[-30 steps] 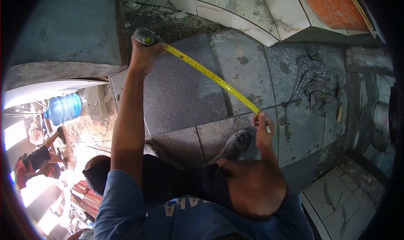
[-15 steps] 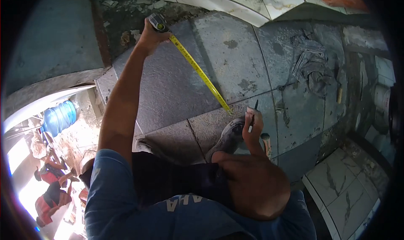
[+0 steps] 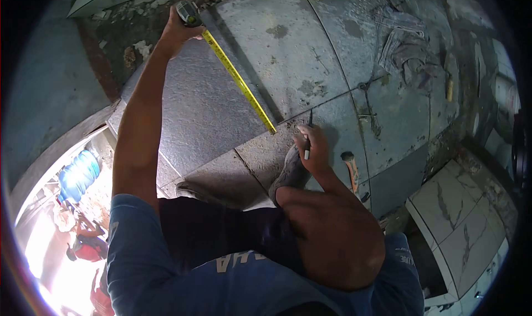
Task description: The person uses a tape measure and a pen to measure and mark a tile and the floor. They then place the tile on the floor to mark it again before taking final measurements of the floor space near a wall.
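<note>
My left hand [image 3: 176, 36] is wrapped round the case of a tape measure [image 3: 188, 13] near the top left. Its yellow blade [image 3: 237, 79] runs out diagonally over a dark grey floor tile [image 3: 208, 102], and the free end lies by the joint with the dusty tiles. Between the fingers of my right hand [image 3: 315, 148] is a dark, thin marker [image 3: 308, 144] with a white end, pointing away from me. That hand is right of the blade's end, above my shoe [image 3: 292, 169], and does not touch the tape.
A crumpled grey cloth [image 3: 407, 50] lies on the tiles at the upper right. An orange-handled tool [image 3: 351, 171] is right of my right hand. Marbled tiles [image 3: 463, 222] cover a ledge at the lower right. Beyond a blue water bottle [image 3: 79, 174], other people [image 3: 88, 246] appear at the left.
The view has shifted, so floor and cloth appear further up. The blade is still extended from my left hand. My right hand still has the marker, now held more upright.
</note>
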Available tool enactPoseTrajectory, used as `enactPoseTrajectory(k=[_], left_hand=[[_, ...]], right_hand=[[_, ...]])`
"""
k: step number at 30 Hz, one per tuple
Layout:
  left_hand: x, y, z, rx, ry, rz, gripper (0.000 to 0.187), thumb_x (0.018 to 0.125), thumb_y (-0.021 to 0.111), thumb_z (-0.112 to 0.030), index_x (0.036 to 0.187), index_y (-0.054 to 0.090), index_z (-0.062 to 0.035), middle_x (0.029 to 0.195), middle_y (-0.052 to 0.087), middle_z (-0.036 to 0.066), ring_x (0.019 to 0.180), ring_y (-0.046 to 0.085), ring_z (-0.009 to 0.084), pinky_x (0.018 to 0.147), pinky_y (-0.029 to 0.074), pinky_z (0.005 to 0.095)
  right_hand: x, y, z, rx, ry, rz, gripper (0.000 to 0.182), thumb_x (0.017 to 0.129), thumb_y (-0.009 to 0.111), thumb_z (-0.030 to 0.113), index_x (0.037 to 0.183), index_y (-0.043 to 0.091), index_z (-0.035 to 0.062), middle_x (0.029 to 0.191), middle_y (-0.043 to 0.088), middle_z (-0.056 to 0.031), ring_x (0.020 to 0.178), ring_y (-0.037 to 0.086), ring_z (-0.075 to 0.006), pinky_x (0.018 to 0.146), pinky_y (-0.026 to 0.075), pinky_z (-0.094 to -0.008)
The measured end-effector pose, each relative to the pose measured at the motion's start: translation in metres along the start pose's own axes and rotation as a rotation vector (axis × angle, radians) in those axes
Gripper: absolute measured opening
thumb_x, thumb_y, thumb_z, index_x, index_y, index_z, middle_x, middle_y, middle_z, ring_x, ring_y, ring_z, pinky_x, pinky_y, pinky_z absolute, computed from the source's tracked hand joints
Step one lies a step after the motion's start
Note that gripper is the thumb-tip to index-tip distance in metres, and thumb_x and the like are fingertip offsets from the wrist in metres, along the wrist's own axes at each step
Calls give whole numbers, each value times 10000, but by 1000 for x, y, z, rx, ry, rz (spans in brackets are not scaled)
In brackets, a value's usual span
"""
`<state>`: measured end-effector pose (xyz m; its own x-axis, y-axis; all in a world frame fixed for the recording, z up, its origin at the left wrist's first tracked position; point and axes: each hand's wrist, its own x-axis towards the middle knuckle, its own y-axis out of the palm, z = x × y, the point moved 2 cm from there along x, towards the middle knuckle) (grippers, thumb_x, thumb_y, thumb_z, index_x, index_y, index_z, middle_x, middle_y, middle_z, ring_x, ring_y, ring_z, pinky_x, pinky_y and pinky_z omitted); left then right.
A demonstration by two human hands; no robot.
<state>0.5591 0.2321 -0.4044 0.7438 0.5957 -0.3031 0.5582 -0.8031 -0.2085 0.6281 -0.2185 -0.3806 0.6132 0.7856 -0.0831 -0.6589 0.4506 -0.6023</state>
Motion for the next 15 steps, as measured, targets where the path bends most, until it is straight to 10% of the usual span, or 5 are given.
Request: enactPoseTrajectory(k=[15], left_hand=[[30, 8, 15, -82, 63, 48, 636, 717, 761, -10, 1195, 349, -92, 943, 571, 79, 825, 619, 185, 733, 555, 345]], right_hand=[[10, 43, 0, -163, -25, 180, 361, 798, 690, 196, 1078, 534, 30, 900, 570, -154, 837, 564, -347, 712, 461, -426]])
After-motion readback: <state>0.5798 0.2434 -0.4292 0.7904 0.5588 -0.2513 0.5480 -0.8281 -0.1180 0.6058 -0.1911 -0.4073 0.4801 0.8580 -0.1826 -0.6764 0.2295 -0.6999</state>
